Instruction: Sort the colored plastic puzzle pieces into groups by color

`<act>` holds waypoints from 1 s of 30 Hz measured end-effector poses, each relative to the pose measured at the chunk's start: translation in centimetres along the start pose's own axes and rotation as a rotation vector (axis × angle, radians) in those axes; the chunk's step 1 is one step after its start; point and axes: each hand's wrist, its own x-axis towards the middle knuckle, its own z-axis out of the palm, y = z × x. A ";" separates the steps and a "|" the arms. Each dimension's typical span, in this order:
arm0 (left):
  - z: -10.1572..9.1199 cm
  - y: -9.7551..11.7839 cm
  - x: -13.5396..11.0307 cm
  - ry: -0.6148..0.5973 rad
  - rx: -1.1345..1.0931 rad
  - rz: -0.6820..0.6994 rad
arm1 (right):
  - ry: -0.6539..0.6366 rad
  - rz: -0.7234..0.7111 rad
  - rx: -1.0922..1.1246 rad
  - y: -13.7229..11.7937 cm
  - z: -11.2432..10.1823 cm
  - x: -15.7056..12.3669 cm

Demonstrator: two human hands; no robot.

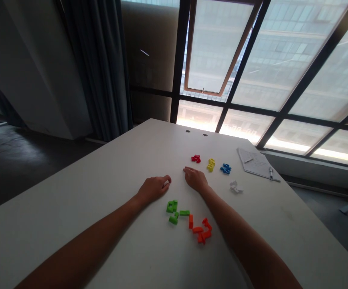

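Observation:
My left hand [154, 188] rests on the white table [108, 192] with its fingers curled in. A pale patch shows between its thumb and forefinger; whether it is a small piece or bare tabletop is unclear. My right hand [195, 179] lies palm down to the right, fingers bent together, the forefinger's tip sticking out a little; its underside is hidden. Nearest my left hand are several green plastic pieces [172, 206]. Orange pieces [202, 237] lie between my forearms. Beyond my right hand sit small clusters of red pieces [196, 159], yellow pieces [211, 165] and blue pieces [225, 168].
White pieces [235, 187] lie right of my right forearm. Farther right, paper sheets [256, 163] carry a pen [271, 173] and another slim light item. Two round cable holes [187, 131] mark the table's far end, before large windows. A dark curtain [102, 72] hangs at left.

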 end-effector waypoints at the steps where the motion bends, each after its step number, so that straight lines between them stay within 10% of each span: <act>1: 0.0 0.0 0.0 -0.001 0.000 -0.002 | 0.002 -0.031 0.048 0.0 -0.2 -0.8; 12: 0.5 -0.2 0.0 0.013 0.005 0.003 | -0.080 -0.265 0.737 0.3 -0.6 -9.5; 30: -0.1 0.1 -0.2 0.019 -0.005 0.005 | -0.122 -0.444 0.649 -2.3 -1.5 -10.5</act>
